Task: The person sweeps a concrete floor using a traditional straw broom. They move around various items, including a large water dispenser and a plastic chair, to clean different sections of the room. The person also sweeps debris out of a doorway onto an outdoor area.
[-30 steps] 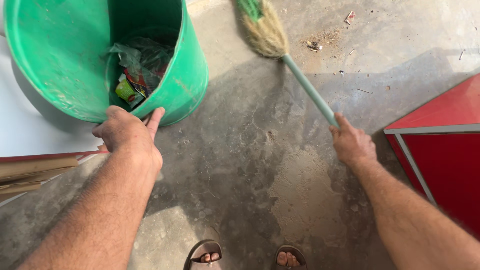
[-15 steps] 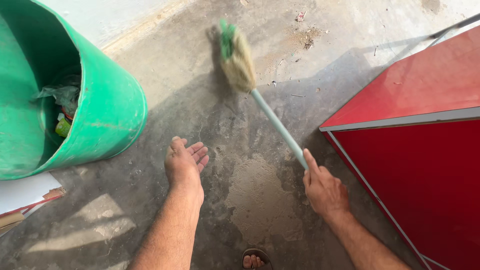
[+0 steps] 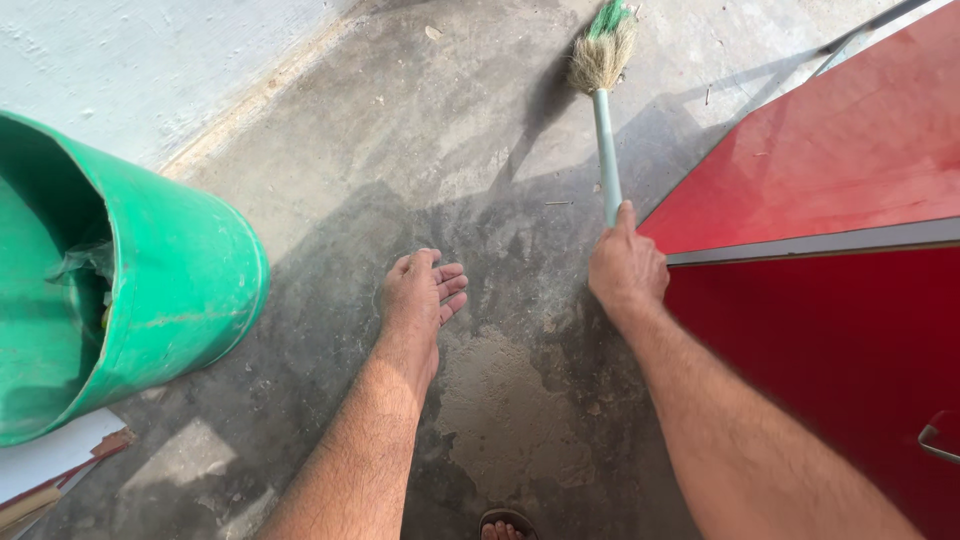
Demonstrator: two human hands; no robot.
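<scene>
Since the earlier frame, left hand (image 3: 420, 292) left the green bin (image 3: 185, 290), hung open, empty. Right hand (image 3: 625, 268) gripped the broom (image 3: 604, 75) handle, bristles on concrete floor (image 3: 400, 170) ahead. Best sweeping: low bristles, short strokes.

The bucket (image 3: 150, 300) sits left of the left hand (image 3: 420, 295), with what may be rubbish inside. The broom (image 3: 605, 90) stretches ahead from the right hand (image 3: 625, 270), with the cabinet (image 3: 830, 190) to its right.
</scene>
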